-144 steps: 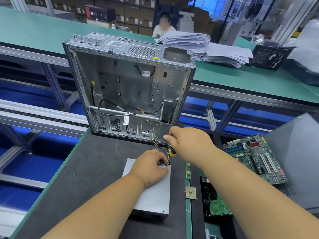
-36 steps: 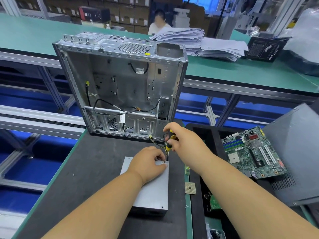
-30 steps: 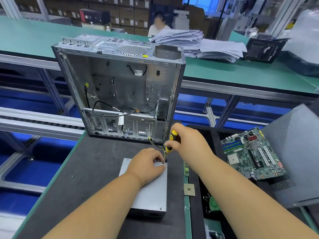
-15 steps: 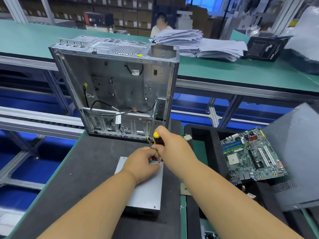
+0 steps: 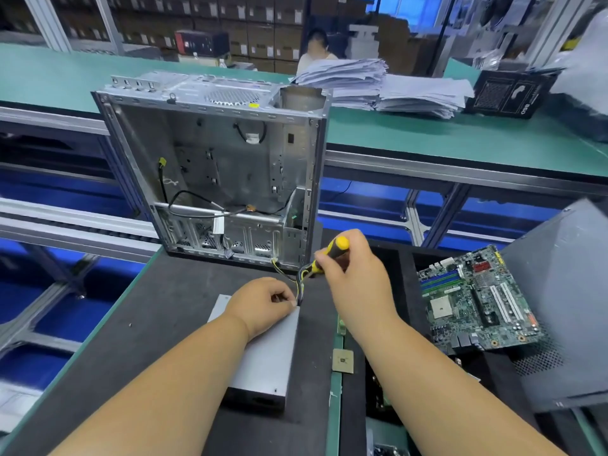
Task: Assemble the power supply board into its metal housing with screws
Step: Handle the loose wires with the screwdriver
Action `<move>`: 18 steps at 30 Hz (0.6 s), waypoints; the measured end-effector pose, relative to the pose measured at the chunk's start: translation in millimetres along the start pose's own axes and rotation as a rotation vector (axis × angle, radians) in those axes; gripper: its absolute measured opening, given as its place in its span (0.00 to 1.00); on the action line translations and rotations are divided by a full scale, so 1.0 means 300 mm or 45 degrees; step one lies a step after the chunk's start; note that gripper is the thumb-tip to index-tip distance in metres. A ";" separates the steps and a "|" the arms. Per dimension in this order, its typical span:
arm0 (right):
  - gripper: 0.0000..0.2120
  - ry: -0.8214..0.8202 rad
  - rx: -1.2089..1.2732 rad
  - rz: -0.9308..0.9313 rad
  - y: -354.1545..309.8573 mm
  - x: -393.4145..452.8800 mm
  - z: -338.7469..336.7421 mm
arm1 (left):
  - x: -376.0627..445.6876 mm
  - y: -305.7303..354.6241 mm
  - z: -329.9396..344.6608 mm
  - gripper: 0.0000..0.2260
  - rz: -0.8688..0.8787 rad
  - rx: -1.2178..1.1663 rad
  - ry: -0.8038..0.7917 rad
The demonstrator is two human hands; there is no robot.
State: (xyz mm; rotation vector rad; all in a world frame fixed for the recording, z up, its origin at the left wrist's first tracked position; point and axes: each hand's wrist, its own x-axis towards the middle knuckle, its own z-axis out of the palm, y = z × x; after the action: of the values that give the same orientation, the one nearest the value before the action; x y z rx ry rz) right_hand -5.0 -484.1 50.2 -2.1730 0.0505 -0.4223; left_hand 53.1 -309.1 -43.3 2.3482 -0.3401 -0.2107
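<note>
left hand [image 5: 263,306] curled, pinching, right hand [image 5: 353,274] fisted in grip

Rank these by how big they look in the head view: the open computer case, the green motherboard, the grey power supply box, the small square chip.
1. computer case
2. motherboard, though the power supply box is partly covered, so unsure
3. chip

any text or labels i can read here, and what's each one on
"OSD" or similar: white print on the black box on the far green bench, seen sideways and upside down, so the reading is uncertain.
White tag on the cable inside the computer case: too small to read.
Motherboard markings: too small to read.
Red and black box on the back shelf: label blurred.
Stacked papers: print unreadable.
</note>
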 end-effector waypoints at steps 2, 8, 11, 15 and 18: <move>0.12 0.050 0.042 0.008 0.019 -0.005 -0.028 | 0.011 0.008 0.007 0.05 -0.044 0.031 -0.012; 0.12 0.034 0.132 0.035 0.033 -0.022 -0.058 | 0.008 0.025 0.009 0.06 -0.073 -0.045 -0.093; 0.12 0.039 0.135 0.013 0.014 -0.027 -0.055 | 0.004 0.020 -0.003 0.06 -0.075 -0.030 -0.130; 0.11 0.086 0.107 0.026 -0.003 -0.031 -0.046 | 0.007 0.019 -0.007 0.06 -0.069 -0.031 -0.155; 0.09 0.111 0.089 0.041 -0.034 -0.038 -0.022 | 0.016 0.021 -0.010 0.04 -0.087 -0.017 -0.160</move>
State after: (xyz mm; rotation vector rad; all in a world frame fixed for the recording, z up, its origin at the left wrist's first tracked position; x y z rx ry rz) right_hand -18.9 -481.0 58.5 -2.0819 0.1174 -0.4936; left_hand 57.4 -313.0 -37.2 2.3410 -0.3183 -0.3937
